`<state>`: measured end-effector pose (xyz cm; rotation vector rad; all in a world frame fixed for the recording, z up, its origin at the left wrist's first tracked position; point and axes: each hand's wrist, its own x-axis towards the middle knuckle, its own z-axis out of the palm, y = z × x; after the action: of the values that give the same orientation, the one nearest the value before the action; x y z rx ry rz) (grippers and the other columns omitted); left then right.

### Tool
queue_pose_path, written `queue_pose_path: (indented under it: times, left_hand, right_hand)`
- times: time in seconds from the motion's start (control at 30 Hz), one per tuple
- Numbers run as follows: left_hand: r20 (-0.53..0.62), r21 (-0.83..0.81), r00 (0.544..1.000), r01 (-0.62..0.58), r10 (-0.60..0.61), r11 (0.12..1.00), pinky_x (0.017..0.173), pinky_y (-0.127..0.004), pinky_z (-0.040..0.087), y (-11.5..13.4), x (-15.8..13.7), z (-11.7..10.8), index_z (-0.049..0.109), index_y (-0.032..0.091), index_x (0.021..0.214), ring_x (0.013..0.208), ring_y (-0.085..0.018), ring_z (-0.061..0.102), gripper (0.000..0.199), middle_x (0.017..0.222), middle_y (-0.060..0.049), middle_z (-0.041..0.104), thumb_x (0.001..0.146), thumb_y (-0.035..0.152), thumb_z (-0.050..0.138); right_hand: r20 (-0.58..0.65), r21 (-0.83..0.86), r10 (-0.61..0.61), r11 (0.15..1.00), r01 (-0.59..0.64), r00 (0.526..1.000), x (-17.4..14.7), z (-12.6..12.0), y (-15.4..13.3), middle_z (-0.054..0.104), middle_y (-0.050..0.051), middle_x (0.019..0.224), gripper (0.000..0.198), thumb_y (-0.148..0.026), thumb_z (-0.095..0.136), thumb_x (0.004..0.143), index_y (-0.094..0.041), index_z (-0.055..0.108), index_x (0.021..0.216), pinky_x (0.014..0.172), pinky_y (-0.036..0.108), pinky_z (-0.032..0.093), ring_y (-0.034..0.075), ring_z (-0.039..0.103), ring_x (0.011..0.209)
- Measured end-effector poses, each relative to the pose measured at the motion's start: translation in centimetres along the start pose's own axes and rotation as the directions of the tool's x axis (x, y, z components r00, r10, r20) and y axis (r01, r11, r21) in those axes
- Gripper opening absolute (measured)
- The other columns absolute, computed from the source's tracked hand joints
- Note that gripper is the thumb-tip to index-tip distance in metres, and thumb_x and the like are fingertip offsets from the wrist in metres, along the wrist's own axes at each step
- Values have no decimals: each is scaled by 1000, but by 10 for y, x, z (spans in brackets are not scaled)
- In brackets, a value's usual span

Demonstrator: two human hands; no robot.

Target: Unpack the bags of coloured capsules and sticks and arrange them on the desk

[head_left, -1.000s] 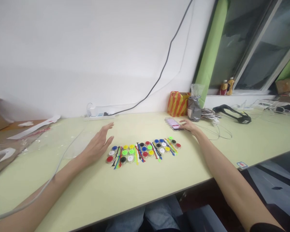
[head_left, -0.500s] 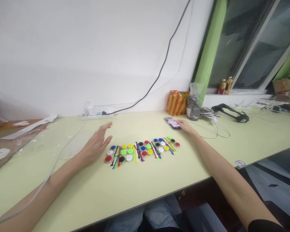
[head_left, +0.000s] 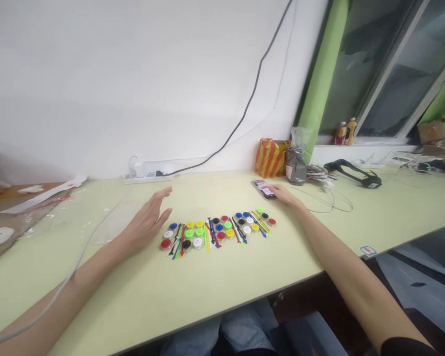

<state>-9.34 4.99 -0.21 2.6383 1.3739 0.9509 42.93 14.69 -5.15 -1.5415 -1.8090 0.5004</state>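
Note:
My left hand rests on the table left of a row of small parts, thumb and fingers apart, holding nothing. My right hand is at a phone lying flat with its screen lit; a stretched finger touches the screen, and the other fingers are partly hidden. Between my hands sit several round clear pieces with coloured tops, among them a red one, a white one and a yellow one. Groups of thin coloured plastic arrows lie between them.
A power strip lies against the wall, with a black cable rising from it. A striped bag, a grey package and coiled cables stand behind the phone. Clear plastic wrap and cardboard lie at the left. A grey cable crosses my left forearm.
My right hand's finger has shifted slightly left over the phone's screen. My left hand and the row of coloured pieces look the same.

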Motion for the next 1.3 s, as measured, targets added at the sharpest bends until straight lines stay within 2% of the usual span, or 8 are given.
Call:
queue_pose_path:
  times: [0.27,0.5,0.83,1.3]
  left_hand:
    - [7,11,1000,-9,9,1000,115,-48,40,-1,0,0,18,33,158,138,-27,46,59,154,-9,41,104,45,37]
    - [10,-3,1000,1,-1,1000,115,-49,38,-2,0,0,18,32,158,140,-27,44,59,154,-9,41,103,45,37]
    - [7,4,1000,-12,11,1000,115,-48,39,-3,0,0,19,32,158,140,-27,45,59,154,-9,41,104,45,37]
    - [25,-4,1000,3,-3,1000,116,-49,38,-2,0,0,18,33,158,140,-27,44,60,154,-9,41,103,46,37]
  right_hand:
    - [5,64,29,997,-29,1000,-4,0,-6,74,2,121,43,-44,46,101,-24,76,124,99,37,49,27,66,106]
    - [-16,94,46,995,-45,999,-1,0,-2,76,5,117,42,-42,47,100,-22,76,121,99,38,48,26,66,104]
    - [-70,94,81,993,-74,994,3,0,4,76,8,114,44,-43,46,99,-17,77,117,96,37,49,25,67,100]
    - [-81,67,82,995,-77,993,3,2,8,76,8,112,46,-47,46,99,-18,77,115,92,36,49,24,67,96]
